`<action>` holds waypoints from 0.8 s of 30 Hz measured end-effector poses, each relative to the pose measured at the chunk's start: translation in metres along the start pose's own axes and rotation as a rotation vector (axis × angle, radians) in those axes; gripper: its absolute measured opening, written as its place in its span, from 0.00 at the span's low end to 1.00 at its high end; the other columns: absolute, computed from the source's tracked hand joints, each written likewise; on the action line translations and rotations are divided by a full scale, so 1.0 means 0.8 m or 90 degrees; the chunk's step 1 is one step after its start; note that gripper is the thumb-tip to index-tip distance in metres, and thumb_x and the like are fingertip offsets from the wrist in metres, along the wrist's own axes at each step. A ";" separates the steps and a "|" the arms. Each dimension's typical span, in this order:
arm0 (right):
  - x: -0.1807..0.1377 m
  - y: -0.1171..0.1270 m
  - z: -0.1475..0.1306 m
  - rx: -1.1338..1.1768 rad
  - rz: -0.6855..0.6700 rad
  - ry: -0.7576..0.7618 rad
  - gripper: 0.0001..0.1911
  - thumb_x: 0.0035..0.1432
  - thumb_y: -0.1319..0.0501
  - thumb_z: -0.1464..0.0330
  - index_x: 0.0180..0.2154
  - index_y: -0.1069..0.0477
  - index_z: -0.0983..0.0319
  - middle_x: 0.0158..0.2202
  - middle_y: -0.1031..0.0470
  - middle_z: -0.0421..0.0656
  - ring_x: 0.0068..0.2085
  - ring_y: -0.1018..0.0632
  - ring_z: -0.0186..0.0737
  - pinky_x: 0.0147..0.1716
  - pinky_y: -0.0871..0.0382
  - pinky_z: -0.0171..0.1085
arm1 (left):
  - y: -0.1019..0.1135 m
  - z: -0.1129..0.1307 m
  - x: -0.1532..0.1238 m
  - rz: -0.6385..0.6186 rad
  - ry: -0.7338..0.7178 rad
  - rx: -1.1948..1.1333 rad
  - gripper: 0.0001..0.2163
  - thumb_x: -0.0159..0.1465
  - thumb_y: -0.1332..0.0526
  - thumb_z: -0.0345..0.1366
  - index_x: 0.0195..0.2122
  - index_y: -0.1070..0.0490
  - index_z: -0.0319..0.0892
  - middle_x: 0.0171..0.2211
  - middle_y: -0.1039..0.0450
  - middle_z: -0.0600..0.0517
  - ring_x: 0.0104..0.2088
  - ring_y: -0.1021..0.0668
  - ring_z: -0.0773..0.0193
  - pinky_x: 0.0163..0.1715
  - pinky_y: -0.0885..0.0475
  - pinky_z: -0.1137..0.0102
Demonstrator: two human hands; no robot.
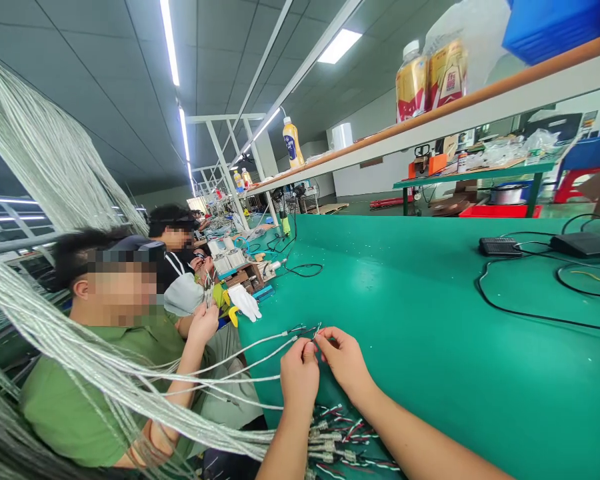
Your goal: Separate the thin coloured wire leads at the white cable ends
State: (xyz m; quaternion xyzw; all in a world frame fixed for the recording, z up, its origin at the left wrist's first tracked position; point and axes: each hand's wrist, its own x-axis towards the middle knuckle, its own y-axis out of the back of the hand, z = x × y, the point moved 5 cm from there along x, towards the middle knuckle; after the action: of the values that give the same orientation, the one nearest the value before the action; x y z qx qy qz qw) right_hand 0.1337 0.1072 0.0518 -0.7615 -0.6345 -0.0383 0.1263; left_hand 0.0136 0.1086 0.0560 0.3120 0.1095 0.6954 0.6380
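On the left I see a big bunch of silver cables (40, 133) hanging down, and more silver cables (105, 353) sweeping low toward the green table (430, 313). Behind the low ones sits a person in a green shirt (55, 407), with a hand (204, 323) held up near some wires. A white glove (244, 303) lies by the table's edge, close to a small machine (247, 277). Next comes my left hand (300, 373), with its thumb and finger pinched together on thin wires (317, 331). The wires stick up between my two hands, above the table. My right hand (343, 360) pinches them too, with its fingertips touching the left ones. Between my arms lies a messy pile of cable ends (330, 440) with red, black and white wires. Far right, two black foot pedals (499, 247) sit on the table with black cords (545, 321).
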 end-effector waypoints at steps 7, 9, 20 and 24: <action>0.002 0.001 0.000 -0.048 -0.001 0.021 0.17 0.53 0.41 0.53 0.26 0.32 0.60 0.21 0.33 0.37 0.23 0.34 0.36 0.25 0.41 0.36 | -0.004 -0.002 0.003 0.013 0.002 0.011 0.13 0.65 0.51 0.38 0.26 0.32 0.43 0.24 0.30 0.53 0.26 0.30 0.62 0.28 0.45 0.68; 0.002 0.003 0.003 -0.093 0.004 0.030 0.17 0.52 0.42 0.52 0.27 0.31 0.60 0.22 0.32 0.38 0.24 0.33 0.37 0.25 0.40 0.37 | -0.004 0.000 -0.001 0.018 0.004 0.018 0.13 0.65 0.51 0.37 0.26 0.32 0.43 0.24 0.30 0.52 0.27 0.30 0.61 0.28 0.46 0.68; 0.012 0.010 0.032 -0.183 -0.034 0.005 0.16 0.47 0.42 0.52 0.24 0.30 0.58 0.24 0.25 0.40 0.27 0.26 0.41 0.28 0.32 0.36 | 0.002 0.017 -0.018 0.082 0.020 -0.071 0.09 0.62 0.48 0.28 0.38 0.29 0.43 0.39 0.25 0.48 0.42 0.26 0.57 0.42 0.36 0.66; 0.010 0.005 0.028 -0.180 -0.066 0.021 0.16 0.49 0.42 0.52 0.25 0.28 0.58 0.24 0.24 0.41 0.28 0.24 0.42 0.30 0.30 0.35 | 0.004 0.024 -0.019 0.076 0.006 -0.132 0.09 0.63 0.50 0.27 0.38 0.30 0.41 0.40 0.27 0.46 0.44 0.27 0.58 0.46 0.34 0.66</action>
State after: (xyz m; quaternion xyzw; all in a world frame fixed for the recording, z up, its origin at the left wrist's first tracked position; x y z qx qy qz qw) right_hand 0.1368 0.1193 0.0314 -0.7375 -0.6589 -0.1460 0.0262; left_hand 0.0221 0.0886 0.0685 0.2475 0.0214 0.7410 0.6239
